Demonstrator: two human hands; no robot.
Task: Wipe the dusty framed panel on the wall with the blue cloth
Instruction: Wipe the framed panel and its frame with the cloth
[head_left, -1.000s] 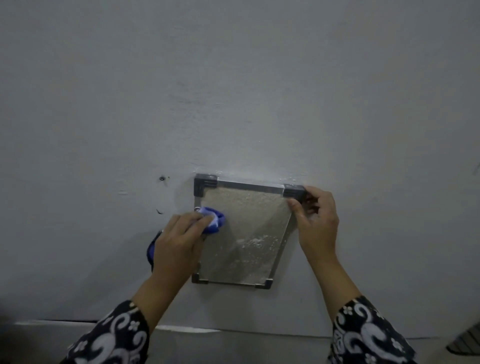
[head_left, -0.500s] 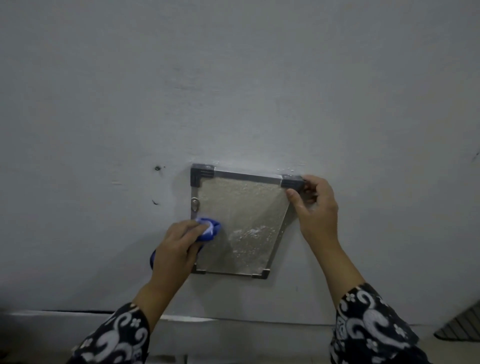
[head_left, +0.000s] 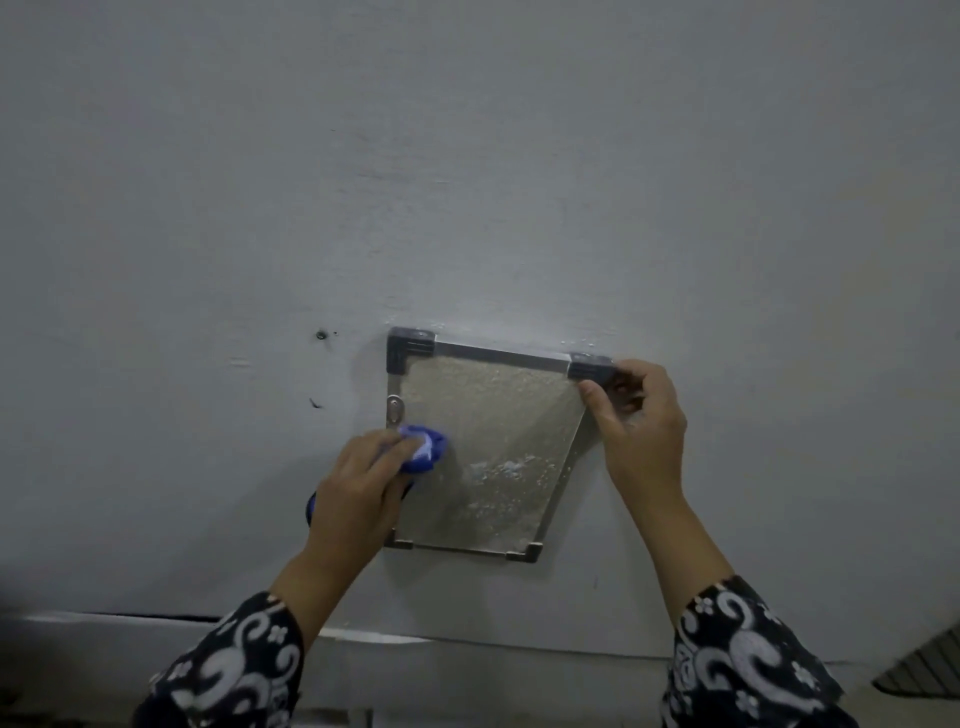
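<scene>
Your left hand (head_left: 363, 488) bunches the soft blue cloth (head_left: 423, 448) against the framed panel's (head_left: 493, 447) left edge. Your right hand (head_left: 636, 421) pinches its top-right corner; the panel looks light and rigid, so steady it by the frame.

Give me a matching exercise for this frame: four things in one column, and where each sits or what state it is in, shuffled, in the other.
Things:
1. left hand
2. right hand
3. blue cloth
4. framed panel

Places or states:
A. speckled with dust, hanging on the grey wall
B. grips the frame's top right corner
C. bunched against the panel's left edge
D. presses the cloth onto the panel

Pairs: 1-D, 2-B, 3-C, 4-A
</scene>
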